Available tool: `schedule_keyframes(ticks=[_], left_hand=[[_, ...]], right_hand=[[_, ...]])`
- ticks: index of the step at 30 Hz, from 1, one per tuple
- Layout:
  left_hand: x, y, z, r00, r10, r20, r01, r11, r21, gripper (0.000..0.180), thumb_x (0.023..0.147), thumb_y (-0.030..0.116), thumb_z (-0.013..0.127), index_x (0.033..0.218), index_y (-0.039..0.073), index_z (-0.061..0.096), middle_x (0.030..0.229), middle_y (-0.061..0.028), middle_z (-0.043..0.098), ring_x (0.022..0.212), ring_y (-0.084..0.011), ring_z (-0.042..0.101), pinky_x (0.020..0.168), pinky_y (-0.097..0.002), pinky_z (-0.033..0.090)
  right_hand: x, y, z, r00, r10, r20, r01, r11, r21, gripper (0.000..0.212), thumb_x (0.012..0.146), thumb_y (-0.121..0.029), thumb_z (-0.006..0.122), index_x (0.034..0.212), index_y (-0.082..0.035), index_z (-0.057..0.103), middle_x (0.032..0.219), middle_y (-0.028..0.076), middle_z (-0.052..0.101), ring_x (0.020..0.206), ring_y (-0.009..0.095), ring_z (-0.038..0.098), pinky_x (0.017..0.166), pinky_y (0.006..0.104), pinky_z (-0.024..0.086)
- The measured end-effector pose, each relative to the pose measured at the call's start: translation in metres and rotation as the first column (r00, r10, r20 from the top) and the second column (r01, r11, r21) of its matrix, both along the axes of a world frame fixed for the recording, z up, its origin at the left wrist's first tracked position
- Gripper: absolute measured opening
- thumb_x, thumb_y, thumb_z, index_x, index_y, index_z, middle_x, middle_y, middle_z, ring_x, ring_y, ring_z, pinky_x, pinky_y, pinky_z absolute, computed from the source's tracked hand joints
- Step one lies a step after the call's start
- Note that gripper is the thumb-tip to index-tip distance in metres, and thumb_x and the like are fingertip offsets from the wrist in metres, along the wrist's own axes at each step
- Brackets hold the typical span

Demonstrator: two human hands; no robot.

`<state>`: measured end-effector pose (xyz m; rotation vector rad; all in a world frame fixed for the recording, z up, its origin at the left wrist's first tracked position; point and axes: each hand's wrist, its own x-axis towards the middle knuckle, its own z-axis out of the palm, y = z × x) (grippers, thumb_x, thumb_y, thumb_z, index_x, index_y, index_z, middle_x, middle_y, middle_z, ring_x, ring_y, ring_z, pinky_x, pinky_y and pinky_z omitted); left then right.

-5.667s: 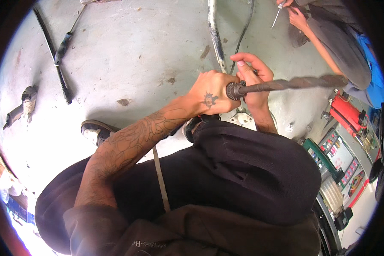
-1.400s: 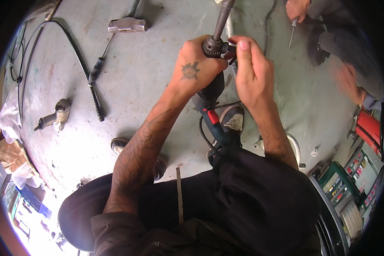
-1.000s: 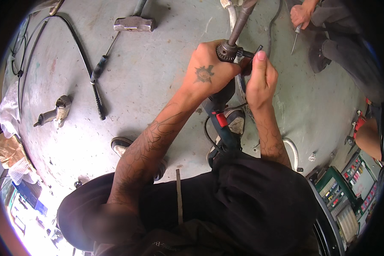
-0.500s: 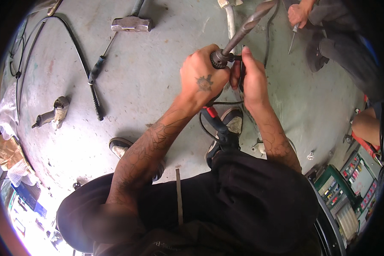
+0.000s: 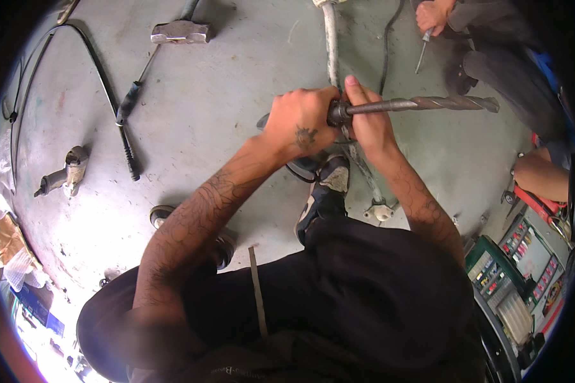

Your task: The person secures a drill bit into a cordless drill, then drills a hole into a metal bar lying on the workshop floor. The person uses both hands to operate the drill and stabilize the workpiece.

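My left hand (image 5: 302,124) is closed round the front of a power drill, just behind its chuck (image 5: 340,113). Dark parts of the drill body (image 5: 302,167) show below that hand; the rest is covered. A long, thick twist drill bit (image 5: 428,103) sits in the chuck and points right, nearly level. Against the chuck, under the bit's shank, my right hand (image 5: 374,131) is closed with its thumb up. A chuck key showed in it a moment earlier; the fingers now hide it. Below both hands are my shoes (image 5: 322,195).
A sledgehammer (image 5: 180,32), a screwdriver (image 5: 131,99), a black hose (image 5: 105,80) and a pistol-shaped air tool (image 5: 75,169) lie on the floor at left. A scuffed pale metal bar (image 5: 331,48) runs beneath my hands. Far right, another person's hand (image 5: 433,16) holds a screwdriver. A green case (image 5: 489,271) lies near right.
The drill has swung round: its bit pointed away and up to the right, and now points right across my right hand. The chuck key has gone out of sight behind my fingers.
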<state>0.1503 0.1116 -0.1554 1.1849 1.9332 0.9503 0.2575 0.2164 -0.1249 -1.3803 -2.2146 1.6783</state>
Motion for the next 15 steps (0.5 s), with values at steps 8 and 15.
schedule_keyframes(ticks=[8,15], left_hand=[[-0.003,-0.005,0.022,0.973,-0.231,0.013,0.231,0.965,-0.128,0.026,0.072,0.028,0.073,0.085,0.006,0.068,0.073,-0.0142,0.068,0.073,-0.0371,0.067,0.071,-0.0468,0.053],[0.021,-0.013,0.022,0.993,-0.111,-0.047,0.108,0.992,-0.067,0.023,0.067,0.025,0.072,0.080,0.007,0.066,0.073,-0.0120,0.068,0.070,-0.0357,0.066,0.067,-0.0449,0.053]], right_hand=[[0.004,0.028,0.024,0.901,0.403,0.163,-0.341,0.887,-0.311,0.049,0.105,-0.043,0.042,0.076,-0.004,0.050,0.057,-0.002,0.039,0.050,0.011,0.037,0.047,0.0303,0.034],[-0.010,0.044,0.056,0.778,0.547,0.310,-0.337,0.779,-0.528,0.043,0.105,-0.045,0.041,0.090,-0.007,0.056,0.059,-0.002,0.048,0.038,0.008,0.041,0.039,0.0235,0.038]])
